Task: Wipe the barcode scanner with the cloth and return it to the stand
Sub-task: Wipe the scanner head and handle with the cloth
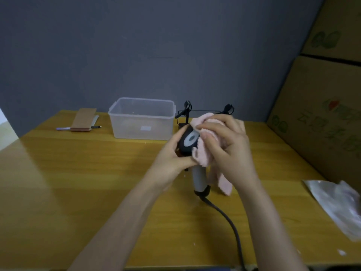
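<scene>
— Over the middle of the yellow table [78, 173], what is going on?

— A person is wiping a barcode scanner [188, 142]. The left hand [172, 159] is gripping its black head from the left side, fingers curled round it. The right hand [228, 145] is clutching a pink cloth [203, 153] and pressing it against the right side of the head, with one end of the cloth hanging down beside the grey handle.

— And where is the scanner sitting?

— It is standing handle-down between the two hands. Whether its base is touching the table I cannot tell. Its dark cable [230, 222] is trailing toward the near edge. The black wire stand [185, 114] is waiting just beyond the hands at the far side, right beside a clear plastic box [142, 118]. Cardboard cartons [322, 114] are rising along the right, and a crumpled plastic bag [340, 204] is lying near them.
</scene>
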